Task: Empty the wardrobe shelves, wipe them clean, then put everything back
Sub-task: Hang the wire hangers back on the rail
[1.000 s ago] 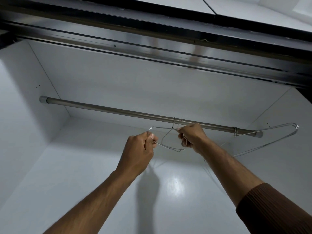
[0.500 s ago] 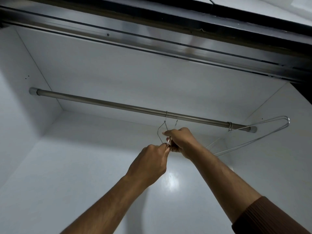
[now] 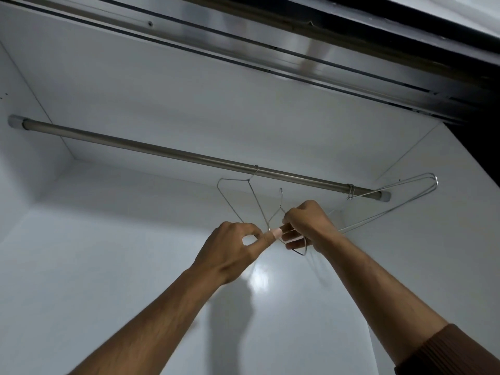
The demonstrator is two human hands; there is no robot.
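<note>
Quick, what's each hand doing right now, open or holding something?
Left hand: pinching the wire of a hanger.
Right hand: gripping the same hanger, whose hook is off the rail.

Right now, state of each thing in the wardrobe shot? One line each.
Rail: mounted between the side walls, bare along its left part.
Hung hanger: hooked on the rail, tilted, lower end at the hands.
Loose hanger: off the rail, hook free below it, held by the right hand.
Right hangers: hooked at the rail's right end, swung against the side wall.
Left hand: fingertips pinched at the wires.
</note>
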